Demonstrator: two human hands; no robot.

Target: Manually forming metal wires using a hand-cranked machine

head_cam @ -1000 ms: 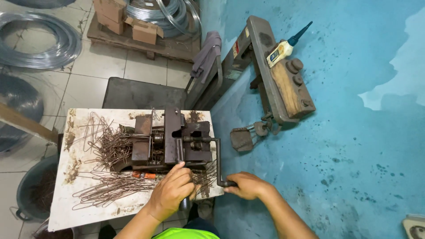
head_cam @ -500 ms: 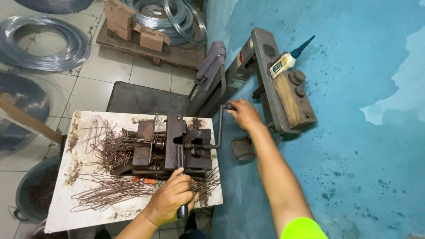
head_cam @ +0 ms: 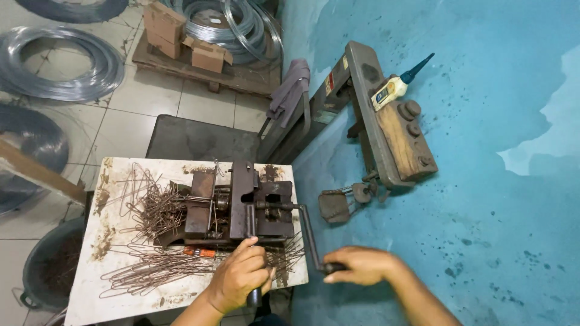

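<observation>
Blue wall [head_cam: 483, 199] fills the right side of the view; tiled floor [head_cam: 151, 102] at left. Wire coils [head_cam: 57, 66] lie on the floor, more coils on a wooden pallet [head_cam: 235, 72] with cardboard boxes [head_cam: 205, 55]. A long steel bench [head_cam: 386, 127] leans along the wall, with a glue bottle [head_cam: 396, 87] resting on it. Dark bucket [head_cam: 45, 271] sits just left of the table.

Table [head_cam: 121, 290]: white, rust-stained top. A rusty bending machine [head_cam: 241, 205] stands at its middle. Bent wire pieces [head_cam: 154, 208] are heaped to the machine's left and spread along the near edge, touching its base. An orange-handled tool [head_cam: 199, 252] lies among them, just in front of the machine.

Crank [head_cam: 308, 238] runs from the machine's right side, off the table edge, down toward the person.

Left hand [head_cam: 241, 278]: closed in a fist around a dark lever [head_cam: 251, 226] that rises from the machine's front; fingers wrapped tight.

Right hand [head_cam: 362, 265]: closed over the crank's end grip, well right of the table edge, knuckles up.

Nothing lies between the hands and the machine.
</observation>
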